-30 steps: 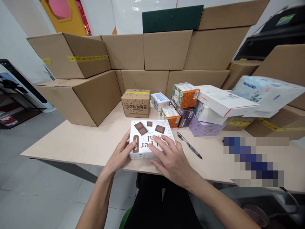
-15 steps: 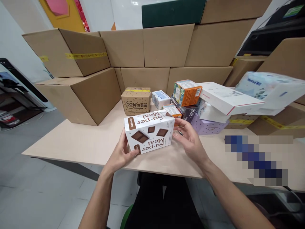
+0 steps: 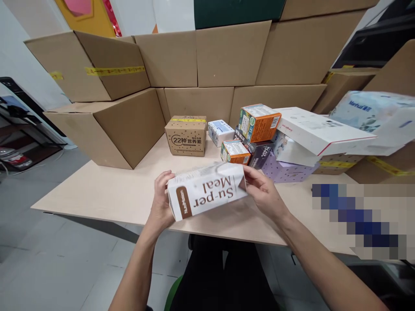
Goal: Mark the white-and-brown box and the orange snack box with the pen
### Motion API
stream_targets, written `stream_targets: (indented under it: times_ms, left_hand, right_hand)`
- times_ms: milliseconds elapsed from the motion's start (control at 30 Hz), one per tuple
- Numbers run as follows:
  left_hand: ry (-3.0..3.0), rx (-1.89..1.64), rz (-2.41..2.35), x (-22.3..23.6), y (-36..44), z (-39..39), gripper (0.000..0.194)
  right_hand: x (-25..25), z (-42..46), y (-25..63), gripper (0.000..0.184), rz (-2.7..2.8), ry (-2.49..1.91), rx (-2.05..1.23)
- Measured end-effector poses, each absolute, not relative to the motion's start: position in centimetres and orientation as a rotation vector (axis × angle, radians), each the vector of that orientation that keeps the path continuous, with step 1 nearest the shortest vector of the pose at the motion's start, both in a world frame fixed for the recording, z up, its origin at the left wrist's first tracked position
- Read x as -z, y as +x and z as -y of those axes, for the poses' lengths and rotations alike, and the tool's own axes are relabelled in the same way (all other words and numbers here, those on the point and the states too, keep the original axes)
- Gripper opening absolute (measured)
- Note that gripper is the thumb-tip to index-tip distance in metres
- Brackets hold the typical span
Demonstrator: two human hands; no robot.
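A white carton (image 3: 207, 192) with brown "Su-per Meal" lettering, upside down from where I look, is held between my hands above the front part of the table. My left hand (image 3: 162, 201) grips its left end, with some fingers hidden behind it. At the right end, my right hand (image 3: 262, 190) holds the corner with its fingers partly out of sight. Just beyond the carton lie a small orange-and-green box (image 3: 235, 152) and a dark box marked 20% (image 3: 259, 153).
A brown "22" carton (image 3: 186, 136) and a small tissue pack (image 3: 220, 132) stand farther back. To the right are a larger orange box (image 3: 261, 123), a flat white box (image 3: 324, 129) and a purple box (image 3: 288, 168). Large cardboard boxes (image 3: 230, 56) wall the table's back and left.
The carton has turned over toward me, so its large chocolate-pictured face no longer shows and a narrower side does. My right hand has closed on its right end.
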State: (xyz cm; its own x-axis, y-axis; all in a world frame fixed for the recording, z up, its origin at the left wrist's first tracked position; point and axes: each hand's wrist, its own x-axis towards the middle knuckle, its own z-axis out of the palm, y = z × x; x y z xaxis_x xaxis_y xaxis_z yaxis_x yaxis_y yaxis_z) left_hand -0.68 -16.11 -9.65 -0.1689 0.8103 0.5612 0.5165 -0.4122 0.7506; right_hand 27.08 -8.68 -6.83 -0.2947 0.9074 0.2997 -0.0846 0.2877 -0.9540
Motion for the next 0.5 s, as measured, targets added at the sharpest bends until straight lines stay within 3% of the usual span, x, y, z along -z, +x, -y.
stream_targets:
  times_ms: [167, 400, 500]
  left_hand:
    - [2.002, -1.646, -1.683, 9.7, -0.8, 16.4, 0.08]
    - [1.94, -1.502, -1.625, 10.6, -1.3, 17.5, 0.034]
    - [1.715, -1.539, -1.654, 10.6, -1.2, 17.8, 0.032]
  right_hand:
    - [6.8, 9.1, 27.3, 0.038, 1.509, -0.833, -1.232]
    - [7.1, 9.1, 27.3, 0.027, 1.511, -0.941, -1.181]
    - [7.5, 9.1, 27.1, 0.024, 1.513, -0.937, -1.168]
